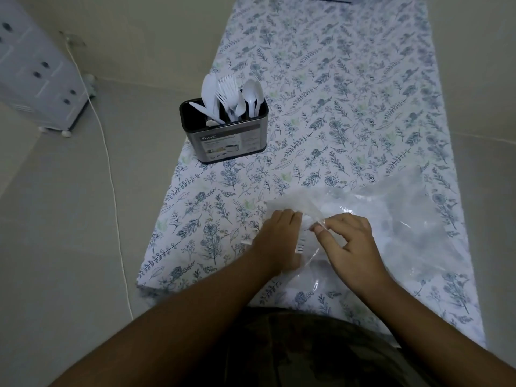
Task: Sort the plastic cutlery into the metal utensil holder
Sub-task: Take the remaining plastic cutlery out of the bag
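Observation:
The metal utensil holder stands on the left part of the floral cloth, with white plastic knives, forks and spoons upright in its compartments. Nearer to me lies a crumpled clear plastic bag. My left hand grips the bag's near end, and a white fork shows beside its fingers. My right hand pinches the bag's film between thumb and forefinger, close to the left hand. What else is inside the bag is blurred.
The cloth runs away from me over a pale tiled floor. A white cable trails along the floor on the left. A grey-white drawer unit on feet stands at the far left.

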Motion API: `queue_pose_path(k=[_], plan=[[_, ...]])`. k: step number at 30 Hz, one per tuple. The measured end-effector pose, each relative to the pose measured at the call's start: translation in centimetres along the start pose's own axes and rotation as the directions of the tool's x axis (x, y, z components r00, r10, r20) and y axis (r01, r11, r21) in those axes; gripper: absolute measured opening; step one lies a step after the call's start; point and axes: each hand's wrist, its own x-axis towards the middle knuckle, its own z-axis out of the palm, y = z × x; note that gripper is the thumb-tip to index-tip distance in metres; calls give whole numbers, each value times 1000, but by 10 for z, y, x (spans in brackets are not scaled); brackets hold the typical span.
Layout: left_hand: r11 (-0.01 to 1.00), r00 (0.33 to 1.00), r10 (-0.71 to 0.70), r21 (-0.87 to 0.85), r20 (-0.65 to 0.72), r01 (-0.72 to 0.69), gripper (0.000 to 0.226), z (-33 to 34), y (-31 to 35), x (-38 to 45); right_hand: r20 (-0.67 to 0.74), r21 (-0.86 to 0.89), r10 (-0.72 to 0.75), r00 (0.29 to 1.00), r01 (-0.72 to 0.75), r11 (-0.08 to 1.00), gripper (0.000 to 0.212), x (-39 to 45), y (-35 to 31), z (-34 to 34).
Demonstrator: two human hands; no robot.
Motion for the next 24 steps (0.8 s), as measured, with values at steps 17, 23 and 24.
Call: queue_pose_path(k=[17, 23, 24], plan=[[991, 985, -105, 91, 139, 93, 21, -11, 2, 11, 2, -18, 23, 1000, -23, 1000, 31, 4, -4, -14], [989, 983, -142, 50, 118, 137, 10, -30, -9, -9, 11, -14, 45, 999, -44, 999, 7, 8, -8, -11], [988, 982, -154, 45, 107, 149, 11, -32, -12, -13, 11, -24, 50, 999, -50, 998, 10, 9, -9, -11]])
